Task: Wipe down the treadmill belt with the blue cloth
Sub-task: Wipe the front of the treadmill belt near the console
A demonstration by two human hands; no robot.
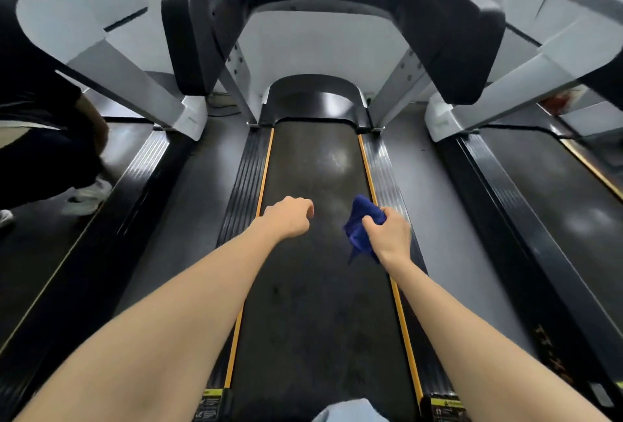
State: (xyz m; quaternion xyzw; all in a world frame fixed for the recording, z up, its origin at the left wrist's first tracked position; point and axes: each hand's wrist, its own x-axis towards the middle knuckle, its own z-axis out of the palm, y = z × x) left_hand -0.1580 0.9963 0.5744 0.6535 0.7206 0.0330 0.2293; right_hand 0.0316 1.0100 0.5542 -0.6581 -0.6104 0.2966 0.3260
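The dark treadmill belt [313, 158] runs away from me between two yellow-edged ribbed side rails. My right hand [387, 233] is held above the belt's right edge, gripping a bunched dark blue cloth [361, 219] that hangs partly below the fist. My left hand [290, 216] hovers over the belt's left half with its fingers curled in and nothing in it. A pale dusty patch shows on the belt further ahead. The hands look raised above the belt; whether the cloth touches it I cannot tell.
The treadmill's black console and handrails [323, 17] arch over the far end. Another treadmill [556, 202] stands on the right and one [111, 185] on the left, where a person in dark trousers and white shoes [84, 192] crouches. Grey floor strips separate the machines.
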